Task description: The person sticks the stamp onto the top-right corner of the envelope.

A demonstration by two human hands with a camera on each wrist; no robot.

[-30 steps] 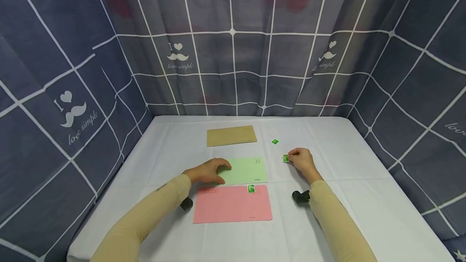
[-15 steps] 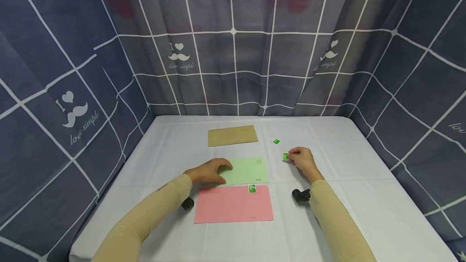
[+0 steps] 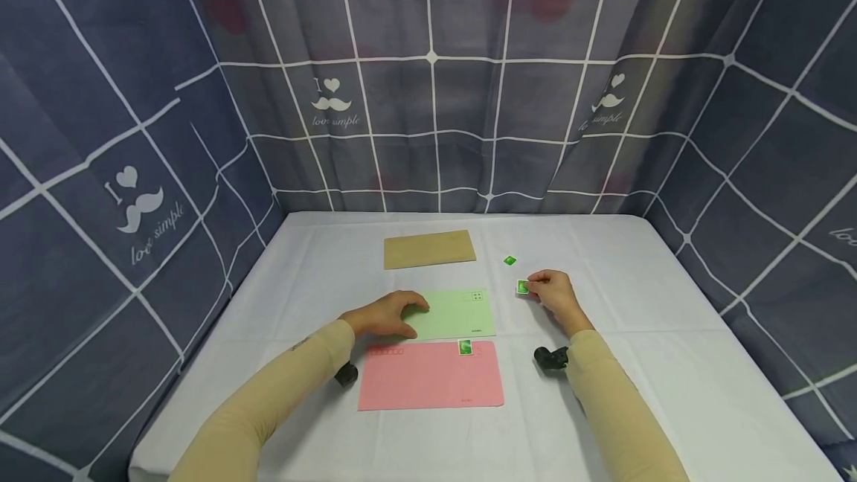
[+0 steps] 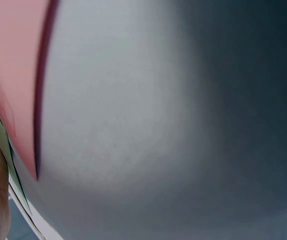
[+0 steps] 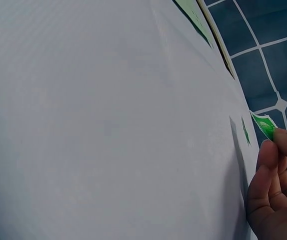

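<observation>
My right hand pinches a small green postage stamp between thumb and fingertips, to the right of a pale green envelope. In the right wrist view the stamp is raised off the cloth, its white perforated edge showing. My left hand rests on the left part of the green envelope, thumb and fingers spread apart. That end of the envelope is hidden beneath the hand. Just in front lies a pink envelope with a green stamp at its upper right.
Farther back on the white-covered table lies a brown envelope. Another loose green stamp is to its right, beyond my right hand. Dark gridded curtains enclose the table at the back and both sides.
My right hand has shifted slightly left with the stamp between its fingers. The left hand stays on the green envelope.
</observation>
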